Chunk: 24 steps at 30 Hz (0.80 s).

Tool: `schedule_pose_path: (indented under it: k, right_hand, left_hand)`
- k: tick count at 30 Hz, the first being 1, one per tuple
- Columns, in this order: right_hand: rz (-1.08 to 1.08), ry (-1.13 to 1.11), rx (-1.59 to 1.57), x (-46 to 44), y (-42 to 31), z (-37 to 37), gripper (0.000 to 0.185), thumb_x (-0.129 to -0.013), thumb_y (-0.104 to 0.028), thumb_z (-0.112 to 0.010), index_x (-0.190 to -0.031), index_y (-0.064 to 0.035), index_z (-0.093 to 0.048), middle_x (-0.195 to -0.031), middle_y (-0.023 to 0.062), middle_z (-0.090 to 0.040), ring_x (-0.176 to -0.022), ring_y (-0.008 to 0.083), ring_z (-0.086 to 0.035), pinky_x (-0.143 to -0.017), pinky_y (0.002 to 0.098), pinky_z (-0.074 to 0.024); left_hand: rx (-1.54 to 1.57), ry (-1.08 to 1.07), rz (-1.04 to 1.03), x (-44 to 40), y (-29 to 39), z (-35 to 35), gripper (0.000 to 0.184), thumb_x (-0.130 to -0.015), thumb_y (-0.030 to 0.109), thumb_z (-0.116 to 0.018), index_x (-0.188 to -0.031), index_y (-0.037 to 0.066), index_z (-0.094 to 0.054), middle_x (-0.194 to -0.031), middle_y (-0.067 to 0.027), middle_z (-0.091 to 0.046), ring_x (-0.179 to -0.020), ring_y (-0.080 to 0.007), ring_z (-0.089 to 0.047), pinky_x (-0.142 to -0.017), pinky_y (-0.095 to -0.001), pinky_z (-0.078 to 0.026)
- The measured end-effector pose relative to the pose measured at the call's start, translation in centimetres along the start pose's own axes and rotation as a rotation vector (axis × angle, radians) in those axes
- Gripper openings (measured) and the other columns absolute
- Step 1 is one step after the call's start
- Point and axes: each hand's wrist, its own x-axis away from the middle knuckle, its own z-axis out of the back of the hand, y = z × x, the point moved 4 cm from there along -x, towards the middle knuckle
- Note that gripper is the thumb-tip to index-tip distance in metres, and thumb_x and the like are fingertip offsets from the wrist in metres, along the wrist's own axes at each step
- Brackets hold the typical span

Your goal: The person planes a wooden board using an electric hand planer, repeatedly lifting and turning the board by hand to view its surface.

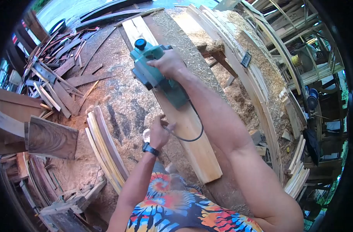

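A green electric planer (151, 69) with a black front knob rests on a long pale board (194, 135). My right hand (169, 65) is wrapped round the planer's rear handle. The planer's black cable (199, 133) loops down over the board toward my left hand (161, 131). That hand is at the board's left edge, below the planer, with its fingers curled round the cable. A dark watch (150, 149) is on my left wrist. The board lies lengthwise on a shavings-covered bench (184, 34).
Curved planks stand at the lower left (107, 150). Scrap wood is piled at the upper left (56, 73). On the right, long boards (257, 92) hold shavings and a small dark metal-edged object (246, 59). A wooden trestle (72, 207) stands at the bottom left.
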Motion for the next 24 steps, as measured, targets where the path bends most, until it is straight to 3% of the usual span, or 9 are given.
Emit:
schedule_pose_path:
  k: [3,6,8,12,15,21,22,24]
  right_hand:
    - [-0.073,-0.025,0.057,-2.5,-1.8,0.3,0.038,-0.082,-0.040,-0.082,-0.096,-0.0058,-0.077,-0.072,0.0115,-0.070,-0.056,0.0201,-0.064,-0.057,0.0377,-0.0517]
    - [-0.054,-0.049,0.023,-6.1,-2.4,-0.2,0.053,-0.079,-0.045,-0.083,-0.091,0.0057,-0.074,-0.082,0.0192,-0.074,-0.070,0.0258,-0.073,-0.067,0.0364,-0.0567]
    - [-0.008,-0.019,0.045,-8.8,-2.8,-0.7,0.054,-0.079,-0.047,-0.083,-0.090,0.0052,-0.074,-0.084,0.0191,-0.074,-0.073,0.0261,-0.073,-0.070,0.0366,-0.0569]
    - [-0.001,-0.035,0.100,-12.6,-4.8,-0.9,0.055,-0.079,-0.049,-0.083,-0.089,0.0047,-0.075,-0.087,0.0188,-0.075,-0.078,0.0263,-0.074,-0.075,0.0368,-0.0571]
    - [-0.020,-0.066,0.116,-15.3,-5.9,-1.0,0.055,-0.078,-0.050,-0.083,-0.088,0.0043,-0.075,-0.087,0.0179,-0.075,-0.078,0.0252,-0.074,-0.074,0.0368,-0.0571]
    - [-0.015,-0.042,0.030,-21.0,-7.6,-1.8,0.057,-0.075,-0.052,-0.085,-0.086,0.0035,-0.076,-0.086,0.0166,-0.076,-0.078,0.0243,-0.074,-0.074,0.0367,-0.0573]
    - [0.087,0.047,-0.008,-21.9,-8.0,-1.9,0.047,-0.077,-0.041,-0.088,-0.066,0.0002,-0.068,-0.061,0.0091,-0.063,-0.050,0.0165,-0.057,-0.049,0.0360,-0.0463]
    - [0.117,0.050,0.013,-23.8,-8.5,-2.1,0.047,-0.077,-0.041,-0.088,-0.065,-0.0001,-0.068,-0.061,0.0091,-0.062,-0.050,0.0164,-0.057,-0.049,0.0358,-0.0462]
  left_hand:
    - [-0.026,0.018,-0.091,-0.3,-0.2,-0.1,0.057,-0.085,0.023,-0.080,-0.127,-0.006,-0.055,-0.088,-0.0157,-0.071,-0.079,-0.0218,-0.070,-0.070,-0.0354,-0.055]
    - [0.002,-0.003,-0.059,-0.4,-1.3,-0.4,0.055,-0.082,0.022,-0.082,-0.123,-0.005,-0.057,-0.090,-0.0161,-0.069,-0.082,-0.0257,-0.068,-0.076,-0.0397,-0.053]
    - [-0.058,0.027,-0.144,-0.5,-1.7,-0.5,0.054,-0.081,0.020,-0.083,-0.121,-0.005,-0.058,-0.092,-0.0163,-0.068,-0.082,-0.0276,-0.067,-0.075,-0.0405,-0.054]
    - [0.047,-0.049,-0.024,-0.3,-0.3,-0.1,0.055,-0.084,0.015,-0.081,-0.128,-0.003,-0.052,-0.084,-0.0117,-0.068,-0.076,-0.0174,-0.066,-0.068,-0.0323,-0.053]
    - [0.141,-0.085,0.124,0.1,1.0,0.3,0.057,-0.084,0.016,-0.082,-0.128,-0.004,-0.051,-0.084,-0.0110,-0.068,-0.075,-0.0168,-0.064,-0.069,-0.0326,-0.053]
    - [0.131,-0.133,0.162,-0.4,1.1,0.6,0.061,-0.083,0.019,-0.083,-0.128,-0.005,-0.050,-0.086,-0.0117,-0.067,-0.076,-0.0173,-0.064,-0.069,-0.0324,-0.054]
    - [0.132,-0.133,0.161,-0.3,0.9,0.6,0.061,-0.082,0.019,-0.083,-0.128,-0.005,-0.050,-0.088,-0.0133,-0.068,-0.077,-0.0184,-0.066,-0.069,-0.0323,-0.055]
    - [0.247,-0.118,0.133,-0.5,1.2,0.6,0.061,-0.081,0.019,-0.085,-0.125,-0.007,-0.051,-0.089,-0.0139,-0.069,-0.078,-0.0191,-0.069,-0.068,-0.0318,-0.056]
